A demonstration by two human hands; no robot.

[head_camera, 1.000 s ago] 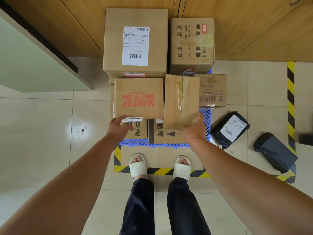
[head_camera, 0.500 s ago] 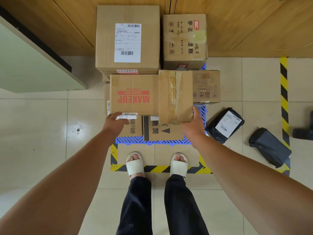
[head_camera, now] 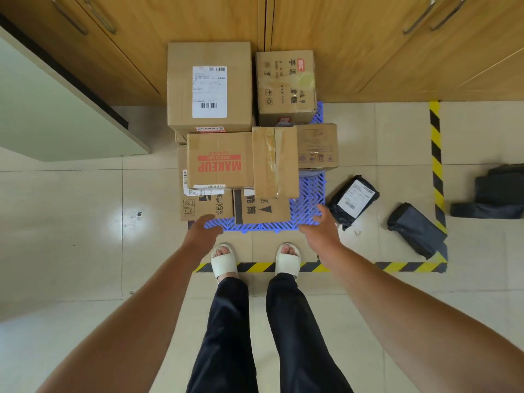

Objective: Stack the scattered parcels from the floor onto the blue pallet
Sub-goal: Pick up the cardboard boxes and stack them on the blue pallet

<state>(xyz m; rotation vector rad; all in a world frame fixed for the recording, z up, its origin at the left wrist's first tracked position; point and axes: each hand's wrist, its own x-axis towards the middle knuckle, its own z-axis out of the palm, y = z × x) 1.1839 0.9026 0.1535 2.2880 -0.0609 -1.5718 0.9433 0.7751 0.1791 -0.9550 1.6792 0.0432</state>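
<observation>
Hands now off the stacked parcels: left hand (head_camera: 204,232) and right hand (head_camera: 319,231) both spread, empty.

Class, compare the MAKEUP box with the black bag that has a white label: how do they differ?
The MAKEUP box is rigid brown cardboard; the black bag is soft, wrinkled plastic. The box sits stacked on other cartons over the blue pallet; the bag lies on the floor tiles beside it. Both carry barcode labels.

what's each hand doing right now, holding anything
left hand: open, empty, above the pallet edge.
right hand: open, empty, fingers spread near the pallet's corner.
</observation>
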